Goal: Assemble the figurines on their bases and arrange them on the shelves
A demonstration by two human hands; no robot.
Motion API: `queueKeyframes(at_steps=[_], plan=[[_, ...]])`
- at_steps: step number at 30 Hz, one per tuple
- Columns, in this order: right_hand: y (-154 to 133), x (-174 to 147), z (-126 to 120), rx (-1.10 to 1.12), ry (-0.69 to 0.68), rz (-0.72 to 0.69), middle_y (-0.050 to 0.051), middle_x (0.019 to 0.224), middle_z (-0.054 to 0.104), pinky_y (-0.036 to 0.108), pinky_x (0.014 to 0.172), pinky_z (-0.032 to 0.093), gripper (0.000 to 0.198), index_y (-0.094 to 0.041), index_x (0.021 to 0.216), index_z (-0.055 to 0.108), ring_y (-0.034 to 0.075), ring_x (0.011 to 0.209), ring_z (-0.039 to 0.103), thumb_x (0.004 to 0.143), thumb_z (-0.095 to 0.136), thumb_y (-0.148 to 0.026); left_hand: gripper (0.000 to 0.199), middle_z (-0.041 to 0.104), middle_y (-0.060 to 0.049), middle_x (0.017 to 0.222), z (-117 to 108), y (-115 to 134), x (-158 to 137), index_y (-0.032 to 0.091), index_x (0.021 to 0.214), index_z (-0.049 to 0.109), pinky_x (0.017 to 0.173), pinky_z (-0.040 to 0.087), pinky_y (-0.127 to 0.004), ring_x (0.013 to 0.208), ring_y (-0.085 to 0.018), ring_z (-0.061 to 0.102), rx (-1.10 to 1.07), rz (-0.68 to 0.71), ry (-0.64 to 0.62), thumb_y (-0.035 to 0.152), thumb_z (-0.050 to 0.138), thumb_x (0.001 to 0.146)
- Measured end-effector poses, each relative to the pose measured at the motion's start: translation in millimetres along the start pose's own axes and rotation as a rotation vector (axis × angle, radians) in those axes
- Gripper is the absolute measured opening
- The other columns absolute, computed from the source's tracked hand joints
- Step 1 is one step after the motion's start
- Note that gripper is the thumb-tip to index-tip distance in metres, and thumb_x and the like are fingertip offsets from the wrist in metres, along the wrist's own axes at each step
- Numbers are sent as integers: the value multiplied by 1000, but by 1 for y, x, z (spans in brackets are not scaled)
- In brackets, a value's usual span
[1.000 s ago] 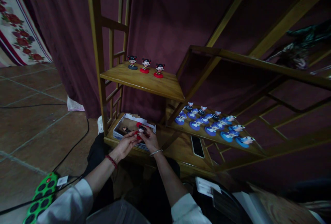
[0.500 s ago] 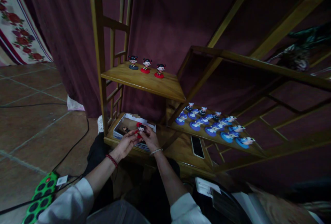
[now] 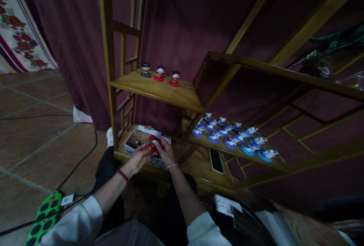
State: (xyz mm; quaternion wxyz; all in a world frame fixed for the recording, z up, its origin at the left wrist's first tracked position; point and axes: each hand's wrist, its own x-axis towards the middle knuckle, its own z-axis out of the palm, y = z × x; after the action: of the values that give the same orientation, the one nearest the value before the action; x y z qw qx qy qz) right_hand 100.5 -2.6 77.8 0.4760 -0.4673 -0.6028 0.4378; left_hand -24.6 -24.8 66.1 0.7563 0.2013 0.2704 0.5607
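Both my hands meet over an open cardboard box [image 3: 130, 148] on the lower shelf. Between them is a small figurine [image 3: 155, 142] with black hair and a red base. My left hand [image 3: 141, 155] closes on its lower left side at the red base. My right hand [image 3: 166, 152] grips it from the right, with the thumb against its front. Inside the box lies another small dark figurine [image 3: 137, 142]; the rest of the contents is partly hidden by my hands. On the wooden shelf [image 3: 159, 91] above stand a figurine on a dark base [image 3: 146, 69] and two on red bases [image 3: 159, 73].
Several blue and purple figurines [image 3: 231, 140] stand on the shelf to the right. A phone [image 3: 216, 161] lies on the lower board. Wooden posts [image 3: 106, 60] frame the shelving. A green power strip [image 3: 42, 217] and cables are on the floor at left.
The figurine in my hands has tilted slightly, its head turning a little to the left. My hands stay in nearly the same place, and the view has shifted very slightly.
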Motion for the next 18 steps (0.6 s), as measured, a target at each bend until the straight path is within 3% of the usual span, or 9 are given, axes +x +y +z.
queueKeyframes(at_steps=[18], plan=[[-1, -6, 4, 49, 13, -32, 2, 100, 62, 33, 85, 44, 31, -23, 103, 56, 17, 94, 57, 74, 52, -36, 23, 65, -7, 82, 1, 0, -6, 12, 88, 60, 76, 49, -31, 74, -15, 62, 58, 16, 25, 3, 59, 67]])
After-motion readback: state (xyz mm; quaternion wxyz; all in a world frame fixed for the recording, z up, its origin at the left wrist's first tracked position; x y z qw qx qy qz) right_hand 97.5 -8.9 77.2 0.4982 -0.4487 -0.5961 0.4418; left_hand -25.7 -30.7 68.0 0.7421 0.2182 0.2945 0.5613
